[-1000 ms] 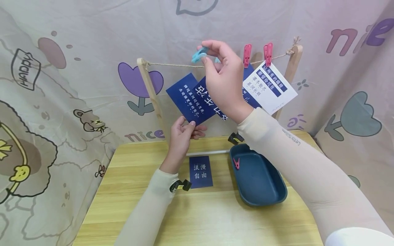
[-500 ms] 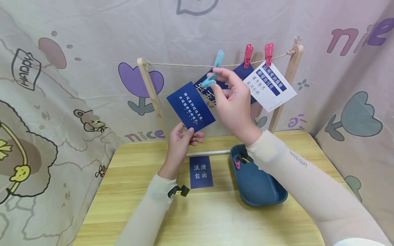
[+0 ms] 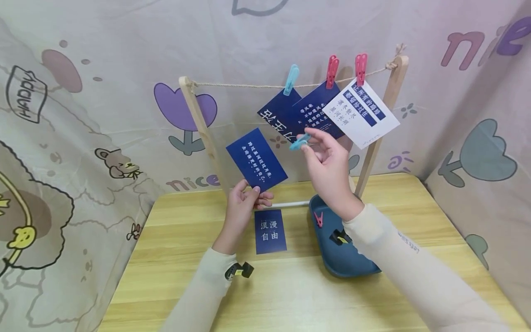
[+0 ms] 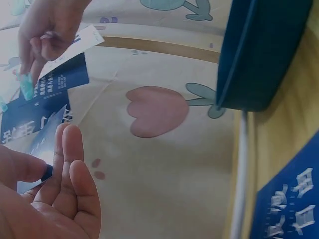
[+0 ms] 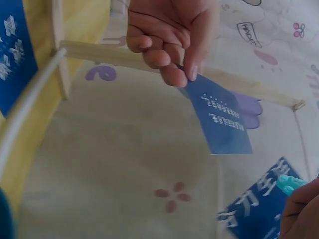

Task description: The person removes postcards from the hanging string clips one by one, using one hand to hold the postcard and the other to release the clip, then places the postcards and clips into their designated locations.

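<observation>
My left hand (image 3: 244, 207) pinches the lower corner of a blue card (image 3: 257, 159) printed with white characters, holding it tilted below the rope (image 3: 236, 85). My right hand (image 3: 329, 168) pinches a light-blue clothespin (image 3: 299, 142) between thumb and fingers, right of that card and apart from it. Another light-blue clothespin (image 3: 291, 79) grips a blue card (image 3: 275, 113) on the rope. Pink clothespins, one in the middle (image 3: 332, 71) and one at the right (image 3: 361, 69), grip a further blue card (image 3: 317, 108) and a white card (image 3: 361, 115).
A wooden frame (image 3: 203, 124) bears the rope at the back of the table (image 3: 186, 258). One blue card (image 3: 270, 231) lies flat on the table. The dark blue tray (image 3: 348, 258), with a pink clothespin (image 3: 318, 219) inside, stands under my right forearm. Printed cloth hangs behind.
My right hand has come down and to the right from the rope with its clothespin, exposing the clothespin clipped there. My left hand has lowered its card slightly.
</observation>
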